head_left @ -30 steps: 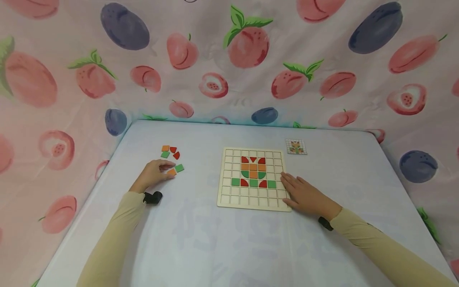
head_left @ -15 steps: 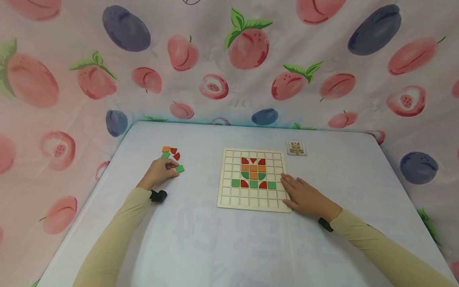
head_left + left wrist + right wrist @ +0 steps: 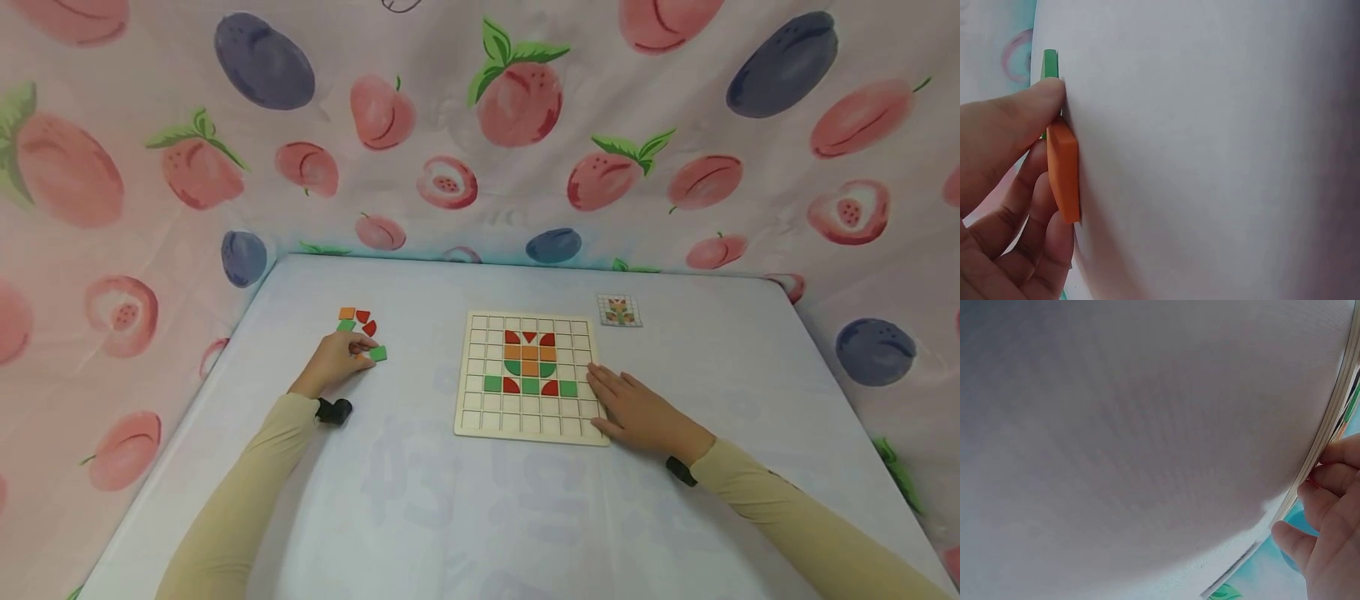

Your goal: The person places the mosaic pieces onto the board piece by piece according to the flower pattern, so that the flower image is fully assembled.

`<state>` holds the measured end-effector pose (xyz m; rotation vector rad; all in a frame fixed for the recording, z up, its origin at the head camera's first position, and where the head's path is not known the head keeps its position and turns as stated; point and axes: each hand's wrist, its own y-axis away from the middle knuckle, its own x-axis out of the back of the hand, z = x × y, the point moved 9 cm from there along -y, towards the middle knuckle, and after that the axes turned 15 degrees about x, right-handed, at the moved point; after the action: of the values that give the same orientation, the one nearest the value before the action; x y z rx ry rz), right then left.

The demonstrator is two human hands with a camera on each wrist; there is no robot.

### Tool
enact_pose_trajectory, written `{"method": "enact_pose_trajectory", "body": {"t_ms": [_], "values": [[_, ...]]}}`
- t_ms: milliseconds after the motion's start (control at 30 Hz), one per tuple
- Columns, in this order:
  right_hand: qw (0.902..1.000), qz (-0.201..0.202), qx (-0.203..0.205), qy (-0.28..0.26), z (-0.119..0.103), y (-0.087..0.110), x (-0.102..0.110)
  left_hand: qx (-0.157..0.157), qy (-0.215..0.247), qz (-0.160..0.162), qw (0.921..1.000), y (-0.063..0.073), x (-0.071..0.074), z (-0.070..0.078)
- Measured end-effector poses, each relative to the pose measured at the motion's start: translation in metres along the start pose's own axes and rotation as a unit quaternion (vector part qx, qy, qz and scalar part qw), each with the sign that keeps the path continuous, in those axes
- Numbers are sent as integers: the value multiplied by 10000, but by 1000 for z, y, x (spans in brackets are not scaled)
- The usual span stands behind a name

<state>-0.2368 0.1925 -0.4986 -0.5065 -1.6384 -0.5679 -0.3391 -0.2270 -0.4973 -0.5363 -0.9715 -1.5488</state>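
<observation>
My left hand (image 3: 335, 360) is at the left of the table, its thumb and index finger pinching a green square tile (image 3: 378, 353). An orange tile (image 3: 1065, 172) lies right by these fingers and is mostly hidden under the hand in the head view. Just beyond are another orange tile (image 3: 347, 313), a green tile (image 3: 346, 325) and two red tiles (image 3: 370, 328). With fingers extended, my right hand (image 3: 641, 410) rests on the right edge of a wooden grid board (image 3: 480, 417). Red, orange and green tiles (image 3: 529, 352) form a flower-like pattern on the board.
A small picture card (image 3: 619, 310) with a gridded pattern lies behind the board, to its right. The table carries a white cloth (image 3: 420, 517). A fruit-printed curtain (image 3: 525, 183) rises behind the table and at its sides.
My left hand has shifted right, from around the orange tile to the green square tile, which it now pinches and has nudged slightly. The right hand has stayed on the board's edge.
</observation>
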Motion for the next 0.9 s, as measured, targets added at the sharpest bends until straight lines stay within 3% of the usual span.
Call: {"method": "enact_pose_trajectory", "body": {"t_ms": [233,500,900], "values": [[9999,90,43,-32,-1,0,1,3,-32,20,10000,1,1,2],[9999,-146,-67,-64,0,0,-1,-48,19,-49,10000,1,0,8],[9998,-170,-106,-76,1,-1,-2,-527,311,-27,9981,14,-6,55]]}}
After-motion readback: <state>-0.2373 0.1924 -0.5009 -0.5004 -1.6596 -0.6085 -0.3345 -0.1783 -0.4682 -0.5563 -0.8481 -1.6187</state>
